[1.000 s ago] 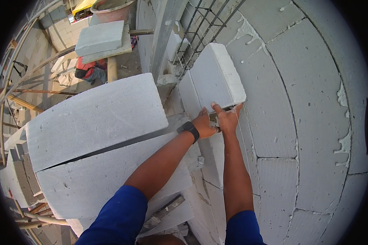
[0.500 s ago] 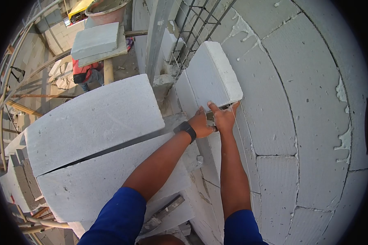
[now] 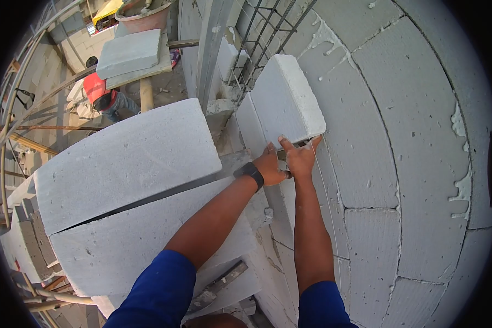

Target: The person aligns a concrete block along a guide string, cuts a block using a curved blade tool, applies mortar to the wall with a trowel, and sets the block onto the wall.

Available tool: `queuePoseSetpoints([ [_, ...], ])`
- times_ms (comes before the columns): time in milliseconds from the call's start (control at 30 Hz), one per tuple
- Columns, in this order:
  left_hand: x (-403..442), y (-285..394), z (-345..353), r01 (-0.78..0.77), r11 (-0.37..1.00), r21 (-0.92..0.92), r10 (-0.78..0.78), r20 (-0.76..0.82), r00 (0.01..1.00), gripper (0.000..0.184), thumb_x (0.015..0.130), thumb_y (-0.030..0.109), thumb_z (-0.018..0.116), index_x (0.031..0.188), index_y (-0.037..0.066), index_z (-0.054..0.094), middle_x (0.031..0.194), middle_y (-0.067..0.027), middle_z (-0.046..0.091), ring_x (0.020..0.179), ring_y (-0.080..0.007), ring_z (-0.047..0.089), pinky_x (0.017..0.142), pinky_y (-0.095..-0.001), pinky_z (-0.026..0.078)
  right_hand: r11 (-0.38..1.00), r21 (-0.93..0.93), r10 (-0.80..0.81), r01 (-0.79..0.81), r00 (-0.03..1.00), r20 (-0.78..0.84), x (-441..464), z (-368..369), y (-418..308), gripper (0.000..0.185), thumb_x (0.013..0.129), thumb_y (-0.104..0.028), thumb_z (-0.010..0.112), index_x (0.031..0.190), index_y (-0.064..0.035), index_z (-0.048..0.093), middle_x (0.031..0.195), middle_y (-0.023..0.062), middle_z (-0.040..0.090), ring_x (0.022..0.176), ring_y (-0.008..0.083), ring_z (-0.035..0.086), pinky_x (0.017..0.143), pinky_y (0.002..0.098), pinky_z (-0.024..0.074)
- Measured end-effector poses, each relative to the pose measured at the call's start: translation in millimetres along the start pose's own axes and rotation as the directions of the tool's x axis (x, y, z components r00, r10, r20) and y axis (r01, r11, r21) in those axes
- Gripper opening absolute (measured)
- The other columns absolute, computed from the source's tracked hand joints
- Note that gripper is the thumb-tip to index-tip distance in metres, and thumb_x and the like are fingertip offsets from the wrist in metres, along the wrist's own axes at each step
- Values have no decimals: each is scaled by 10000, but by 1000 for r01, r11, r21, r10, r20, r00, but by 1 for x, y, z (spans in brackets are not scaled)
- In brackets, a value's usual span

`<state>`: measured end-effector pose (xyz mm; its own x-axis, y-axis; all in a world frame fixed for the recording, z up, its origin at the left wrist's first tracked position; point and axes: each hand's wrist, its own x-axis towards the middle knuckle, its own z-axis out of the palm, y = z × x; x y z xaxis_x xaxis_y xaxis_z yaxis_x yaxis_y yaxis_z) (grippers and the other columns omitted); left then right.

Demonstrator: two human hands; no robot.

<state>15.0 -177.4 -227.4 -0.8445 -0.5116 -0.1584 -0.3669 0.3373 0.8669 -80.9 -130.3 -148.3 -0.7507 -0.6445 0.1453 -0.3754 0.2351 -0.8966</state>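
Observation:
A light grey aerated concrete block (image 3: 281, 101) stands on the wall course with its near end toward me. My right hand (image 3: 300, 159) grips this end, its thumb on the left face and a finger at the right corner. Just left of it, my left hand (image 3: 269, 167), with a black wristband (image 3: 249, 174), holds the block's lower near corner. Its thumb points toward my right hand, and its other fingers are partly hidden. A dark gap shows under the block's end. A thin string (image 3: 326, 188) runs down beside my right forearm.
At left lie two large blocks (image 3: 131, 158), side by side. A tall block wall (image 3: 372, 240) rises on the right. Behind the held block are a rebar cage (image 3: 268, 33) and a metal post (image 3: 206, 60). A co-worker in a red cap (image 3: 95, 87) is below, near bamboo scaffolding.
My hands and the block stay almost in place; the view shifts very slightly. Below, the co-worker has moved left, and the red cap now shows.

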Motion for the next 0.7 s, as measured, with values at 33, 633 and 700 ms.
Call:
queuePoseSetpoints([
  [33, 0, 0, 1, 5, 1000, -9, -5, -4, 1000, 991, 823, 467, 782, 1562, -30, 348, 1584, -443, 263, 1505, -538, 269, 1226, -474, 326, 1000, -4, -1, 1, 1000, -3, 1, 0, 2, 893, 758, -91, 885, 1446, -17, 322, 1360, 225, 548, 1220, 324, 585, 1073, 405, 454],
  [633, -3, 6, -9, 51, 999, 9, -52, 74, 996, 1163, 816, 526, 778, 1567, -154, 207, 1629, -430, 177, 1535, -498, 251, 1253, -424, 291, 992, -122, -21, 20, 1000, -4, 1, 0, 4, 970, 741, -125, 912, 1468, 22, 287, 1375, 257, 551, 1219, 343, 590, 1081, 391, 449],
  [700, -3, 5, -8, 43, 999, 21, -44, 72, 996, 1156, 818, 529, 775, 1562, -156, 216, 1623, -435, 186, 1531, -500, 260, 1249, -427, 298, 993, -111, -27, 26, 1000, -10, 1, 0, 6, 964, 740, -125, 913, 1463, 22, 293, 1370, 254, 556, 1216, 341, 591, 1078, 391, 451],
])
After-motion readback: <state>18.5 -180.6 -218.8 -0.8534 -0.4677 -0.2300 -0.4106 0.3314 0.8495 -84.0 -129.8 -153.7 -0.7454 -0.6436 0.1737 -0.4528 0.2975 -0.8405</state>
